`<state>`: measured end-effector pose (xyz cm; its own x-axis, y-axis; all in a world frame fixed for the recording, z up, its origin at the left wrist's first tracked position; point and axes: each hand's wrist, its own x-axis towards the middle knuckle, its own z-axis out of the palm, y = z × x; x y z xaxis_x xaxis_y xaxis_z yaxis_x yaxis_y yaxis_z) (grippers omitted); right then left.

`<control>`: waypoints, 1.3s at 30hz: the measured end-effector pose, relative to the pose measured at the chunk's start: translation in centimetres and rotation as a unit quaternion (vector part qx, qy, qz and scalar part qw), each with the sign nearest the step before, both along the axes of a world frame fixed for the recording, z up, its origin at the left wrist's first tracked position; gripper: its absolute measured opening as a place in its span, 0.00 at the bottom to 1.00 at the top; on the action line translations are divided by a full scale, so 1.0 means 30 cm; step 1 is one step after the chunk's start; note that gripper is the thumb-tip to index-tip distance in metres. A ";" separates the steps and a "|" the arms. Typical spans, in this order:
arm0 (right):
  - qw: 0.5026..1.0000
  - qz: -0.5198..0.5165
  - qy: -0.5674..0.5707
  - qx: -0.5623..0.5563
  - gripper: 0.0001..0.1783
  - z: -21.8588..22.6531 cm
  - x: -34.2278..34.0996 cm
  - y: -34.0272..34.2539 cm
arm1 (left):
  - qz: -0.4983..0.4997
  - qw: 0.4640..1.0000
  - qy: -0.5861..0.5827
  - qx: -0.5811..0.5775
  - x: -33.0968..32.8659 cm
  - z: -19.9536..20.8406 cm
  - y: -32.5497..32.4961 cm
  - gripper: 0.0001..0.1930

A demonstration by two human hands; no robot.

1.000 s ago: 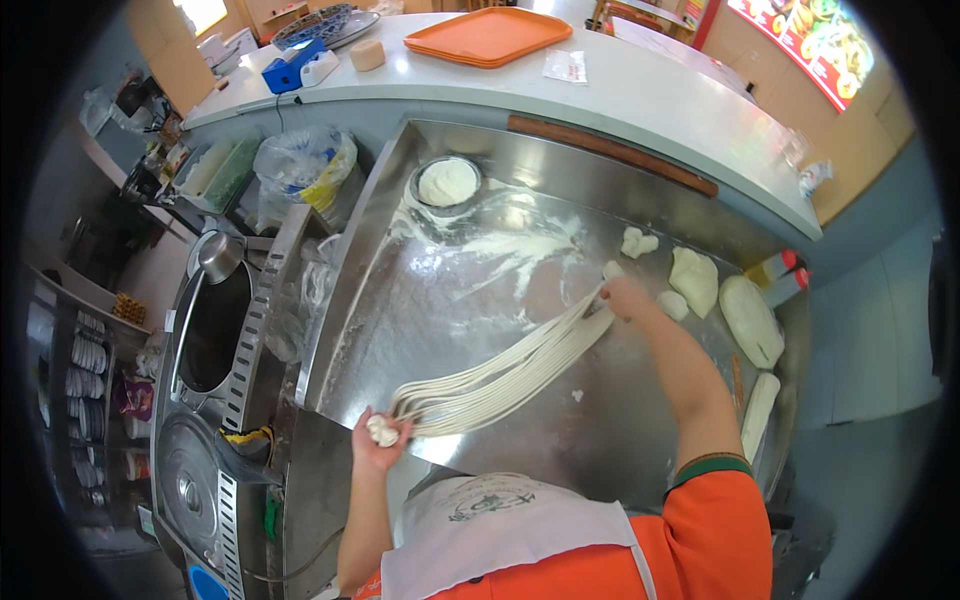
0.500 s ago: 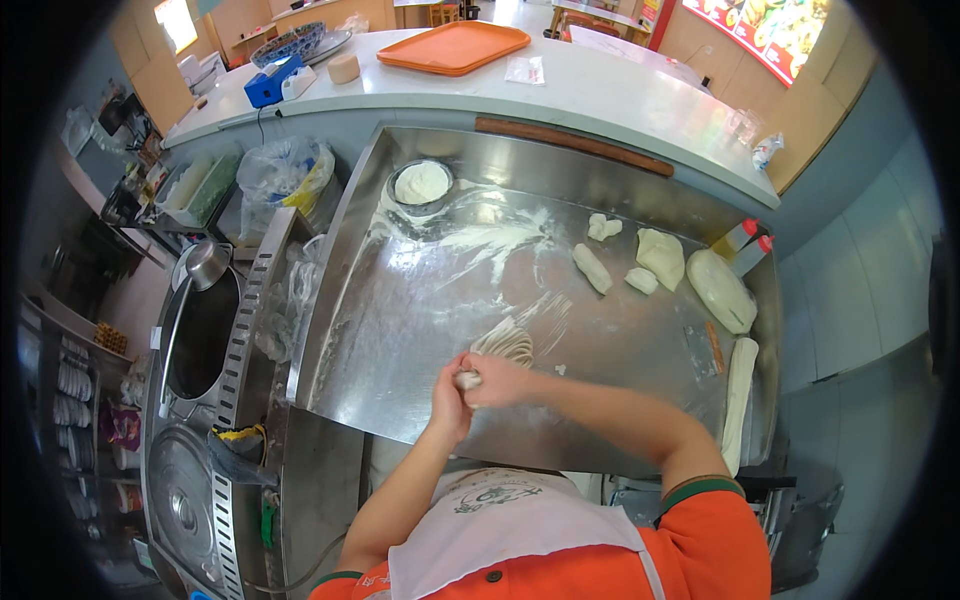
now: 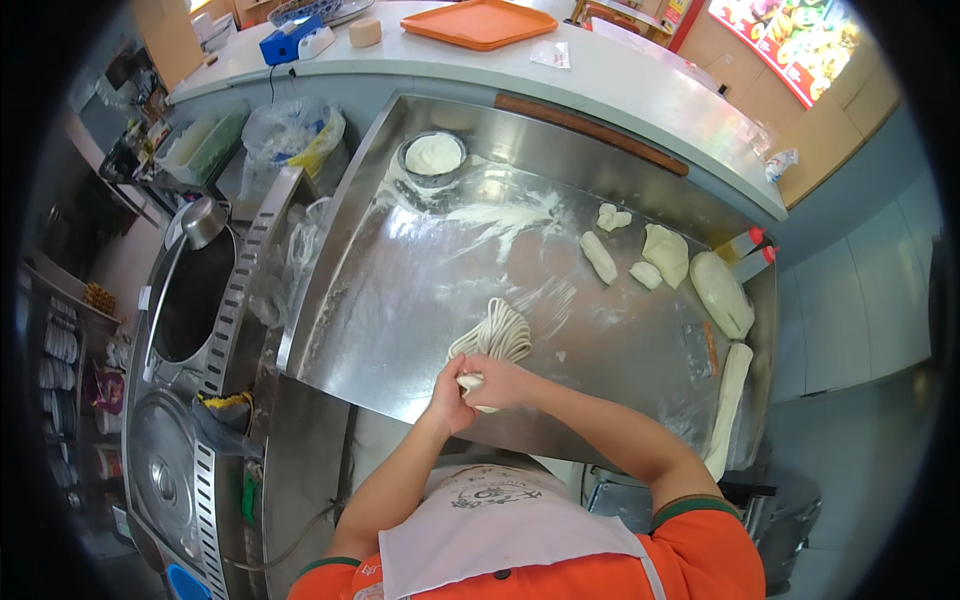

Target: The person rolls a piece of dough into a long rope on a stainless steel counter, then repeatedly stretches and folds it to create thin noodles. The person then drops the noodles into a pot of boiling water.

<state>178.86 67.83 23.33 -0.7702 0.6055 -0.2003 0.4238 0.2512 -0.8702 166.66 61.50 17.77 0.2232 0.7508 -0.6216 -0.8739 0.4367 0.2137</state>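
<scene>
A looped bundle of pulled noodles [image 3: 501, 330] fans out on the steel worktop [image 3: 390, 330], just beyond my two hands. At its near end, my left hand [image 3: 448, 400] and my right hand [image 3: 500, 382] are closed together around the gathered dough. A pale lump of that dough shows between my fingers and hangs a little below them. The right hand lies partly over the left, so some fingertips are hidden.
Back left on the worktop stands a bowl of flour [image 3: 436, 155], with flour smears beside it. Dough pieces [image 3: 666, 255], a large dough block [image 3: 721, 295] and a long dough strip [image 3: 729, 410] lie right. A pot [image 3: 195, 300] with a ladle [image 3: 204, 222] stands left.
The noodle bundle shows more fully spread beyond my hands, its loops longer and fanned. Both hands still grip the dough end. The whole view has shifted slightly.
</scene>
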 end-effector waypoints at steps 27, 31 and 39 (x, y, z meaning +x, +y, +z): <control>0.992 0.054 -0.043 -0.104 0.12 -0.121 0.049 0.208 | -0.070 0.887 0.453 0.053 0.162 0.013 -0.069 0.11; 0.982 0.152 -0.090 -0.069 0.13 -0.163 -0.018 0.252 | -0.107 0.827 0.543 0.095 0.151 0.044 -0.066 0.10; 0.969 0.117 -0.125 -0.179 0.13 -0.124 -0.031 0.244 | -0.156 0.740 0.627 0.186 0.099 0.082 -0.046 0.09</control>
<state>177.92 75.17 19.60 -0.7783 0.2782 -0.5629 0.6003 0.0666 -0.7970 169.63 60.11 20.22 -0.1558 0.9555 -0.2504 0.2450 0.2829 0.9273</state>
